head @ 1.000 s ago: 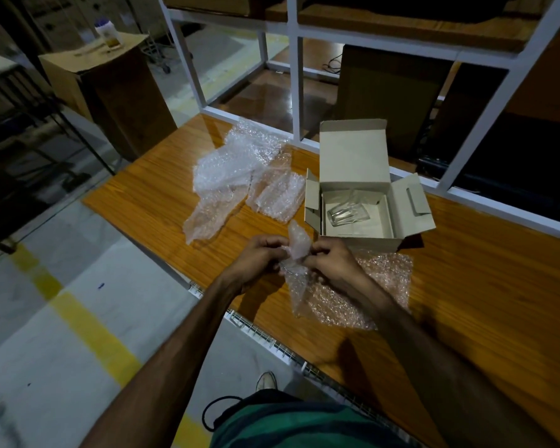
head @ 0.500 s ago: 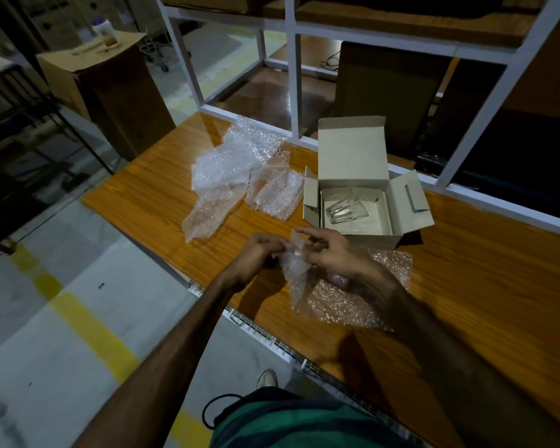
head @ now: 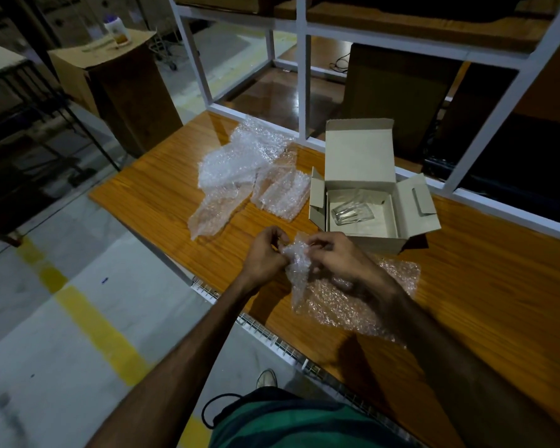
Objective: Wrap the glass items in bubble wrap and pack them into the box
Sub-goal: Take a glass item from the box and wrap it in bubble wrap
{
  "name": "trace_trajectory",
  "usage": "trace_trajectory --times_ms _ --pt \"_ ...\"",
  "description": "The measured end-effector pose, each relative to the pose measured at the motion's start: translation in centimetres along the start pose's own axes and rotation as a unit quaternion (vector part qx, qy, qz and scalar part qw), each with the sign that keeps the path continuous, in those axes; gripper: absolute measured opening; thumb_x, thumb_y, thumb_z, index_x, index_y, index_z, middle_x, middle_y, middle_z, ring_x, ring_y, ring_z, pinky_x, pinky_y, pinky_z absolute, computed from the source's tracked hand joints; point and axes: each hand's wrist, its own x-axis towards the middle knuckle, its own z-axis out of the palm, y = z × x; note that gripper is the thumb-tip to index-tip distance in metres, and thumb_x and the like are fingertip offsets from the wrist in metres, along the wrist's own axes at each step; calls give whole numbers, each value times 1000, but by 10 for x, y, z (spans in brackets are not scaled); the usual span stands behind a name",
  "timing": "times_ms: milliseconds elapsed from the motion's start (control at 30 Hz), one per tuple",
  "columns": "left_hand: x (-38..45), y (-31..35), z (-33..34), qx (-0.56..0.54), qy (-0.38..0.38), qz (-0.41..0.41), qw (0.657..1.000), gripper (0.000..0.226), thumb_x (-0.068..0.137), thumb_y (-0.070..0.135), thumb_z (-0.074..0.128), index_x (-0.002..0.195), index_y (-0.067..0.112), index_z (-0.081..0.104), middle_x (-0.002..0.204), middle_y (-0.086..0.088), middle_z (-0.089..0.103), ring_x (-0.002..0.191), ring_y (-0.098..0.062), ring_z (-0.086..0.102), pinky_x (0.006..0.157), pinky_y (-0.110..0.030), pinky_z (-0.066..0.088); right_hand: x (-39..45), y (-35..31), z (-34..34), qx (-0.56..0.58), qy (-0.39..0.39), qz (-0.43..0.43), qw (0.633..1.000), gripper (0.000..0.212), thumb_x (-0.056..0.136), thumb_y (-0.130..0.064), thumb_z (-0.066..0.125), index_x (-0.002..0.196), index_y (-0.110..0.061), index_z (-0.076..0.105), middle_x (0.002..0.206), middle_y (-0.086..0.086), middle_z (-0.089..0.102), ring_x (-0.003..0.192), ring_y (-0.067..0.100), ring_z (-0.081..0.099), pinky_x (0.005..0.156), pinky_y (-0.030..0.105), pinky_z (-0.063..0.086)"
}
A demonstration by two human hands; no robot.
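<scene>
With both hands' fingers pinched on the bubble wrap sheet, part its edge gently before fetching the glass tumbler.

We count one open box on the bench, with one bare glass lying inside it. We see two hands, both at one sheet of wrap near the bench's front edge. Left of the box lies a loose pile of wrap; we make out roughly three sheets there, though the overlap keeps us from being sure.
</scene>
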Motion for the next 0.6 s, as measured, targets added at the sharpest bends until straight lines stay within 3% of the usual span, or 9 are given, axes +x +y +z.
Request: trace_trajectory --times_ms 100,200,300,367,433,600 --pt "2 -1 4 49 28 18 998 25 78 3 82 82 17 61 83 -7 65 73 -27 62 63 -55 56 -2 3 1 -49 -2 -9 999 39 98 -33 73 134 -27 60 112 -8 64 98 11 67 69 20 54" --pt "2 1 7 38 32 -5 999 23 79 1 80 80 16 62 81 -7 65 74 -28 64 67 -56 59 -2 7 6 -78 27 -27 996 41 94 -31 78 130 -29 59 107 -6 65 90 8 68 61 16 53" --pt "-1 -4 2 -59 -16 -47 997 7 89 4 72 95 6 70 94 -13 71 89 -34 70 83 -64 58 3 14 9 -120 72 -46 989 30 94 -31 77 118 -35 59 98 -4 69 78 11 72 63 26 61" --pt "-3 -8 -1 -87 -42 -49 994 13 92 7 71 105 7 72 103 -11 73 97 -37 72 88 -63 58 6 17 10 -126 88 -43 987 26 94 -32 77 114 -34 61 95 -4 70 73 10 73 64 33 65" --pt "-6 -7 -1 -69 -52 -27 996 17 91 11 75 108 12 74 107 -6 73 95 -32 73 84 -58 61 7 16 13 -166 109 -46 979 25 93 -39 78 112 -32 62 91 -5 69 73 11 72 67 38 64" --pt "0 0 2 17 -51 21 998 19 83 18 84 98 15 72 102 -2 72 85 -16 70 73 -42 60 10 9 18 -221 140 -33 965 29 88 -42 82 104 -30 61 88 -7 66 76 12 66 67 36 59"
